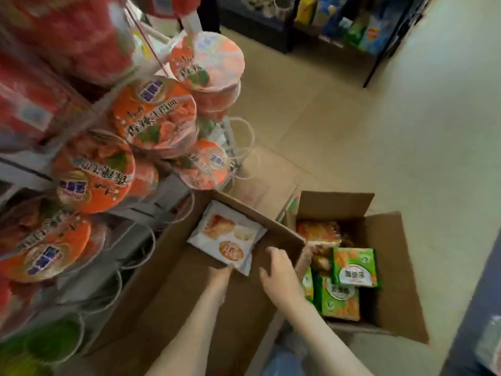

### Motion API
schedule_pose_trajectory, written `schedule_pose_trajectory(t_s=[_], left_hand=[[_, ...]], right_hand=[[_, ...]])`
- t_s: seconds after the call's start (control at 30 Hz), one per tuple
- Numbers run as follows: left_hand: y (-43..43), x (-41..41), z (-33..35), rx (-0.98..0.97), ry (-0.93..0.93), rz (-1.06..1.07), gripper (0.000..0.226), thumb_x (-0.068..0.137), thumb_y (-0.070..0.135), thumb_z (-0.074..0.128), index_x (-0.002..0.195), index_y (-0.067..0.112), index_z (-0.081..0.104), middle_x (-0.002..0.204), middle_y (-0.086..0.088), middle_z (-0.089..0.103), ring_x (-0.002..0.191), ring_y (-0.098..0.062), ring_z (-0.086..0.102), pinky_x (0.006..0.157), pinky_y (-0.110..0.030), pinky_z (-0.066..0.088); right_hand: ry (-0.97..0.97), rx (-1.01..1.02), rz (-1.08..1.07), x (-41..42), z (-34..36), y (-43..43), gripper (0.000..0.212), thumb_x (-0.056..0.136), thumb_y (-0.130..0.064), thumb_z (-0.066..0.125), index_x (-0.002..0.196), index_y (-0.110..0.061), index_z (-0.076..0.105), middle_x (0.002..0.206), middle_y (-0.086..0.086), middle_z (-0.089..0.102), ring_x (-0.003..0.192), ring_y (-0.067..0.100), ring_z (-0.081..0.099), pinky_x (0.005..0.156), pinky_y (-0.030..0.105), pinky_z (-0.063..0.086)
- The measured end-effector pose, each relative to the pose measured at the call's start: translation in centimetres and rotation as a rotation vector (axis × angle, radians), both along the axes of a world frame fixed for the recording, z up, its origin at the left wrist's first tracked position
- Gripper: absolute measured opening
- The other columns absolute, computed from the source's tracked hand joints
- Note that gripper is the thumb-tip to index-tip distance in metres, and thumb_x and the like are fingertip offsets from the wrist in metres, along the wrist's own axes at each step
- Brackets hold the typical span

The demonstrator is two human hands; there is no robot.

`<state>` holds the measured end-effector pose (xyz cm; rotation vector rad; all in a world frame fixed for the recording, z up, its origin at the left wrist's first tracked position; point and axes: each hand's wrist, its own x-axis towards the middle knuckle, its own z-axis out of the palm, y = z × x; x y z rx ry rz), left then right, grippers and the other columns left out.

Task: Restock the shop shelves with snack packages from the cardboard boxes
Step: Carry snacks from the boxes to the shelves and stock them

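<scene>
Your left hand (221,273) has its grip clamped on the white snack package (227,237), held over the open cardboard box (168,280) — your right hand (279,268) hovers beside it, grip apart, holding nothing.

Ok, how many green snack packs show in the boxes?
3, all in the right box: one on top, one beneath it, one leftmost, partly covered. Others may be hidden.
</scene>
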<state>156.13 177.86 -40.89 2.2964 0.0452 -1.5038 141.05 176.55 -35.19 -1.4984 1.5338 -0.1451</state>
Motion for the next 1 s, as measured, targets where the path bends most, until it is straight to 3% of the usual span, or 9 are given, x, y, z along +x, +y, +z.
schedule_pose_trajectory(t_s=[0.13,0.23,0.33,0.47,0.57,0.63,0.7,0.83,1.0], left_hand=[[-1.2,-0.2,-5.5,-0.078,0.171,0.181,0.054,0.087,0.031,0.065,0.132,0.004,0.053,0.125,-0.017,0.06,0.11,-0.032,0.058,0.088,-0.037,0.048],[-2.2,-0.8,-6.7,-0.138,0.162,0.291,0.035,0.091,0.023,0.062,0.12,0.005,0.056,0.111,-0.015,0.062,0.091,-0.029,0.061,0.074,-0.036,0.051],[-2.4,-0.9,-7.2,-0.164,0.197,0.38,0.034,0.091,0.025,0.061,0.118,0.004,0.056,0.099,-0.013,0.063,0.08,-0.025,0.061,0.063,-0.034,0.05],[-2.3,-1.0,-6.9,-0.183,0.263,0.409,0.046,0.09,0.039,0.061,0.12,0.005,0.057,0.101,-0.013,0.064,0.084,-0.025,0.062,0.067,-0.035,0.049],[-1.7,-0.6,-5.7,-0.197,0.229,0.417,0.066,0.077,0.049,0.073,0.125,0.006,0.055,0.121,-0.013,0.061,0.103,-0.029,0.06,0.079,-0.037,0.05],[-1.1,-0.6,-3.4,-0.239,0.174,0.427,0.061,0.079,0.045,0.073,0.124,0.007,0.056,0.123,-0.01,0.061,0.107,-0.028,0.06,0.09,-0.038,0.049],[-0.2,-1.0,-0.4,-0.288,0.165,0.471,0.057,0.08,0.035,0.075,0.127,0.008,0.056,0.122,-0.01,0.063,0.106,-0.028,0.062,0.089,-0.038,0.05],[2.6,-2.6,5.7,-0.309,0.138,0.473,0.089,0.049,0.039,0.093,0.126,0.014,0.054,0.118,-0.009,0.067,0.1,-0.027,0.067,0.083,-0.04,0.056],[5.2,-9.0,15.4,-0.358,-0.007,0.224,0.066,0.067,0.032,0.085,0.119,0.006,0.054,0.11,-0.007,0.065,0.1,-0.027,0.064,0.086,-0.037,0.053]], right_hand=[[-0.041,0.067,-0.031,1.4,-3.2,0.0,0.043,0.096,-0.018,0.049,0.137,-0.012,0.038,0.13,0.005,0.043,0.127,0.019,0.04,0.104,0.023,0.031],[-0.072,0.082,-0.042,1.6,-3.9,0.2,0.04,0.095,-0.017,0.049,0.134,-0.013,0.04,0.129,0.004,0.043,0.126,0.018,0.04,0.102,0.024,0.033],[-0.11,0.08,-0.053,1.3,-3.4,0.3,0.036,0.094,-0.013,0.049,0.129,-0.013,0.044,0.127,0.005,0.045,0.122,0.019,0.044,0.1,0.024,0.034],[-0.148,0.075,-0.036,0.0,-1.9,-0.1,0.035,0.093,-0.014,0.05,0.128,-0.015,0.047,0.125,0.003,0.047,0.119,0.018,0.048,0.097,0.027,0.038],[-0.147,0.07,-0.022,-1.6,-0.3,0.0,0.036,0.095,-0.019,0.049,0.13,-0.017,0.047,0.128,-0.001,0.048,0.118,0.014,0.049,0.098,0.027,0.041],[-0.128,0.048,-0.015,-2.8,1.4,0.4,0.036,0.095,-0.021,0.049,0.131,-0.018,0.047,0.128,-0.002,0.048,0.118,0.015,0.051,0.098,0.029,0.042],[-0.084,0.032,-0.019,-3.9,3.1,0.8,0.036,0.095,-0.022,0.049,0.13,-0.016,0.047,0.128,0.001,0.048,0.118,0.017,0.05,0.098,0.033,0.042],[-0.078,0.024,-0.053,-6.7,7.5,1.6,0.039,0.093,-0.019,0.051,0.132,-0.014,0.047,0.128,0.004,0.049,0.119,0.02,0.05,0.1,0.035,0.041],[-0.093,-0.033,-0.134,-13.5,14.1,3.7,0.037,0.092,-0.022,0.057,0.128,-0.017,0.048,0.123,0.002,0.051,0.112,0.017,0.053,0.093,0.029,0.043]])
